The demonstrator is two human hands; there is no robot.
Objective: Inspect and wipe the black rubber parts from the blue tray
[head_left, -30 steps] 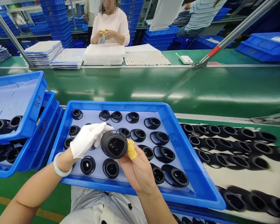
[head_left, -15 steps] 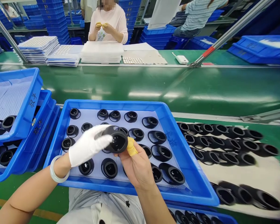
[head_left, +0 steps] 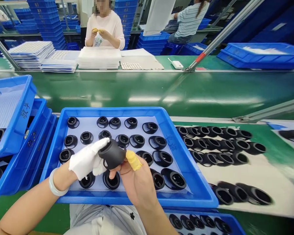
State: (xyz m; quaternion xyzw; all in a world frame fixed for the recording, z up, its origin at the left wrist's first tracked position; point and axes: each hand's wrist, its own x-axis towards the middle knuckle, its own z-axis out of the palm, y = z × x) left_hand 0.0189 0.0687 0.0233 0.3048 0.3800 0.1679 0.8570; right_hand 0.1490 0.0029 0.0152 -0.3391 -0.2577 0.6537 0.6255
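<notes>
My left hand (head_left: 89, 160), in a white glove, grips the left side of a matte black cup-shaped part (head_left: 113, 156) with a thin loop on its side. My right hand (head_left: 139, 178), with a yellow finger cot (head_left: 133, 160) on one finger, has hold of the part's right end. The part is held tilted above a blue tray (head_left: 147, 201). Rows of similar black parts (head_left: 177, 179) with glossy insides sit in the tray on a white liner. Some of them are hidden behind my hands.
More blue trays (head_left: 12, 114) are stacked at left, and another tray (head_left: 231, 222) lies below at right. Rows of black parts (head_left: 225, 192) rest on a pale sheet at right. Across the green bench, a person (head_left: 105, 29) sits behind stacked white sheets (head_left: 99, 58).
Both hands have turned the black part: its glossy opening faced me before, and now its matte outer side does. The camera view has shifted slightly right.
</notes>
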